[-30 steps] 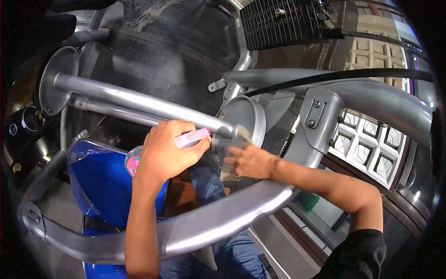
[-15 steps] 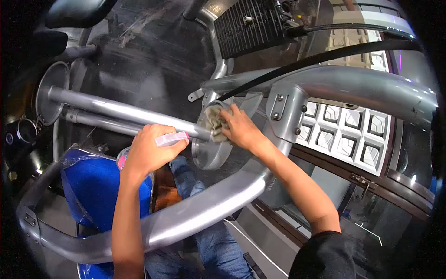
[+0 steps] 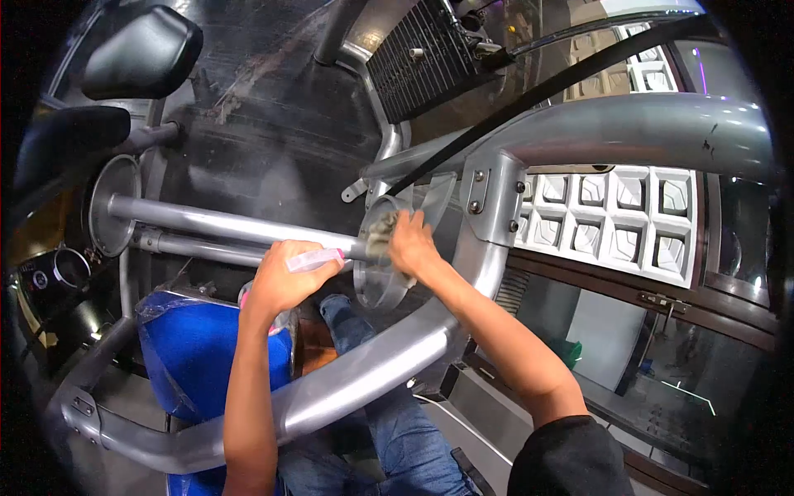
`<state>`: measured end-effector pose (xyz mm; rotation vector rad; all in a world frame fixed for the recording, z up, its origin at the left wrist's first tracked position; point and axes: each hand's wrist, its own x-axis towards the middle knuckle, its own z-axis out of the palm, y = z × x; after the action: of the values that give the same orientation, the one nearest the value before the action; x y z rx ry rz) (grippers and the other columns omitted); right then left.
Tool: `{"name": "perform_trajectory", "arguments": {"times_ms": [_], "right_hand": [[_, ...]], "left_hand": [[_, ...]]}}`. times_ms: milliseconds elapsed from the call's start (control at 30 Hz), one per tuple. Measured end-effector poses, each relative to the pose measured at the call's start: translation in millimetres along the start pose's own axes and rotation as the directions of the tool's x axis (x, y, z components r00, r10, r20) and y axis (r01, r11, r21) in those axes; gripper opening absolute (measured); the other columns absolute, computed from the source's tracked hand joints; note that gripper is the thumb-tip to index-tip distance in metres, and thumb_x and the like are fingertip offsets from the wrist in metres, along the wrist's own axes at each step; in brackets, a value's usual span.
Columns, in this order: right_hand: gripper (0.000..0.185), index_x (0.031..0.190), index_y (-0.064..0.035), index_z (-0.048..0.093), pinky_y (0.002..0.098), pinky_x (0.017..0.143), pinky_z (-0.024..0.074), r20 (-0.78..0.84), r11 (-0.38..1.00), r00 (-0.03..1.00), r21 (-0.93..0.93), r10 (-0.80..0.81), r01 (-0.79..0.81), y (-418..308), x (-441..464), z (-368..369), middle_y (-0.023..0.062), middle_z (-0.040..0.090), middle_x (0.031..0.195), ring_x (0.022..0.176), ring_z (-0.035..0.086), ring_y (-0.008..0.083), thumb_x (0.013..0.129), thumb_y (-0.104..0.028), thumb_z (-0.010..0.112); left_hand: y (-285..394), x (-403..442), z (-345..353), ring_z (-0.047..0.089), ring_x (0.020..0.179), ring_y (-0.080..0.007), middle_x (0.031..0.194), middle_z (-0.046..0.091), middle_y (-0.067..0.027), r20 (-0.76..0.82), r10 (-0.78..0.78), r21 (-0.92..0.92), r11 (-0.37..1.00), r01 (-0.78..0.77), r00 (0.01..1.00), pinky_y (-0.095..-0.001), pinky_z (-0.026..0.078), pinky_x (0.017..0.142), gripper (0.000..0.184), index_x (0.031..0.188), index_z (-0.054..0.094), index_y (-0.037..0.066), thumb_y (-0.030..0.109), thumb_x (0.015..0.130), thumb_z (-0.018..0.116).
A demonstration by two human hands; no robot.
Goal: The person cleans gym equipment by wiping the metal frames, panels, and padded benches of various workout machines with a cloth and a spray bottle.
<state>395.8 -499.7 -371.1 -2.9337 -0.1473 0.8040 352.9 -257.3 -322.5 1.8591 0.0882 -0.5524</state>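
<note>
My left hand (image 3: pixel 281 285) is closed around a spray bottle (image 3: pixel 314 259) with a whitish head and pink parts; most of its body is hidden behind the hand. My right hand (image 3: pixel 412 246) grips a crumpled beige-grey cloth (image 3: pixel 380 236). The cloth presses against the right end of a shiny metal bar (image 3: pixel 223 226), beside a clear round disc (image 3: pixel 374 289). A second, thinner bar (image 3: pixel 203 248) runs just below the first. Left of both bars stands another round plate (image 3: pixel 103 207).
A thick curved silver frame tube (image 3: pixel 364 376) crosses in front of my legs. A blue plastic-wrapped seat (image 3: pixel 194 351) lies below the bars. A black strap (image 3: pixel 529 95) slants overhead at the right. Black pads (image 3: pixel 145 54) hang upper left, and a white gridded panel (image 3: pixel 612 219) stands right.
The whole view has shifted a little, bringing the black pads further into sight. My right hand has turned slightly, with the cloth still at the bar's end. My left hand keeps hold of the spray bottle.
</note>
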Motion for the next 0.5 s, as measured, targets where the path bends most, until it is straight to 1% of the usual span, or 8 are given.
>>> {"name": "perform_trajectory", "arguments": {"times_ms": [33,67,100,133,267,333,433,500], "right_hand": [[0.052,0.125,0.0076,0.041,0.0578,0.087,0.0466,-0.034,1.0,0.999,0.001,-0.015,0.015,-0.1,8.4,-1.5,0.0299,0.043,0.118,0.102,0.052,0.0526,0.08,-0.01,0.06],[0.052,0.125,0.0076,0.041,0.0578,0.087,0.0466,-0.035,1.0,0.999,0.008,-0.014,0.014,1.6,22.5,0.8,0.0299,0.043,0.118,0.102,0.052,0.0526,0.08,-0.01,0.06],[0.05,0.124,0.0071,0.045,0.0569,0.089,0.0469,0.004,0.975,0.995,-0.198,-0.101,0.1,4.0,39.5,5.8,0.0278,0.045,0.12,0.104,0.052,0.0511,0.08,-0.012,0.061],[0.048,0.122,0.0066,0.049,0.0559,0.09,0.0472,0.064,0.902,0.982,-0.39,-0.175,0.186,6.9,53.0,11.7,0.0257,0.046,0.121,0.107,0.052,0.0495,0.08,-0.014,0.062],[0.042,0.117,0.0048,0.055,0.0533,0.093,0.0477,0.063,0.97,0.998,-0.244,0.004,0.012,-6.0,79.0,-2.9,0.0222,0.048,0.125,0.112,0.052,0.0461,0.081,-0.016,0.062],[0.045,0.121,-0.0003,0.061,0.0462,0.094,0.051,0.035,0.98,0.992,-0.162,0.121,-0.114,-0.7,99.4,12.5,0.0126,0.05,0.132,0.121,0.048,0.0377,0.081,-0.017,0.068],[0.046,0.122,-0.0001,0.06,0.0451,0.091,0.053,0.013,0.982,1.0,-0.19,-0.022,0.024,17.4,105.7,33.4,0.0143,0.05,0.13,0.119,0.05,0.0383,0.08,-0.018,0.068],[0.047,0.124,0.0007,0.057,0.0441,0.091,0.0528,-0.066,0.988,0.996,-0.137,0.061,-0.07,9.8,83.8,21.9,0.0148,0.049,0.129,0.118,0.05,0.0388,0.081,-0.016,0.067]], "left_hand": [[-1.7,-0.1,-0.4,0.05,0.045,-0.0085,0.053,0.055,-0.0032,0.001,0.0,0.006,1.0,0.0,1.0,-0.0292,0.038,0.043,0.032,0.065,0.064,0.002,0.027,0.083,0.07],[-3.7,0.2,-1.0,0.055,0.051,-0.0197,0.058,0.058,-0.0103,0.014,-0.018,0.023,1.0,0.018,1.0,-0.0345,0.041,0.05,0.034,0.066,0.065,0.001,0.031,0.082,0.07],[-5.0,0.9,-0.9,0.06,0.057,-0.0309,0.063,0.062,-0.0175,0.027,-0.037,0.041,0.999,0.036,0.999,-0.0397,0.044,0.057,0.036,0.067,0.066,0.001,0.034,0.08,0.07],[-4.0,0.4,-0.7,0.06,0.057,-0.0309,0.063,0.062,-0.0175,0.032,-0.041,0.047,0.998,0.04,0.999,-0.0397,0.044,0.057,0.036,0.067,0.066,0.001,0.034,0.08,0.07],[-2.1,0.1,1.1,0.056,0.054,-0.0283,0.062,0.06,-0.0161,0.027,-0.034,0.082,0.996,0.032,0.999,-0.0382,0.043,0.055,0.036,0.065,0.062,0.001,0.033,0.08,0.07],[-1.2,3.0,2.1,0.055,0.054,-0.0276,0.061,0.06,-0.0156,0.023,0.005,0.108,0.994,-0.007,1.0,-0.0379,0.042,0.055,0.036,0.064,0.061,0.001,0.032,0.08,0.07],[0.1,-0.9,6.1,0.055,0.053,-0.0272,0.061,0.059,-0.0149,0.062,-0.089,0.084,0.993,0.083,0.994,-0.0383,0.042,0.055,0.036,0.064,0.06,0.001,0.031,0.08,0.07],[-5.4,1.3,9.5,0.056,0.054,-0.0275,0.062,0.059,-0.015,0.03,-0.015,0.099,0.995,0.012,0.999,-0.0385,0.042,0.055,0.036,0.064,0.06,0.001,0.032,0.08,0.07]]}}
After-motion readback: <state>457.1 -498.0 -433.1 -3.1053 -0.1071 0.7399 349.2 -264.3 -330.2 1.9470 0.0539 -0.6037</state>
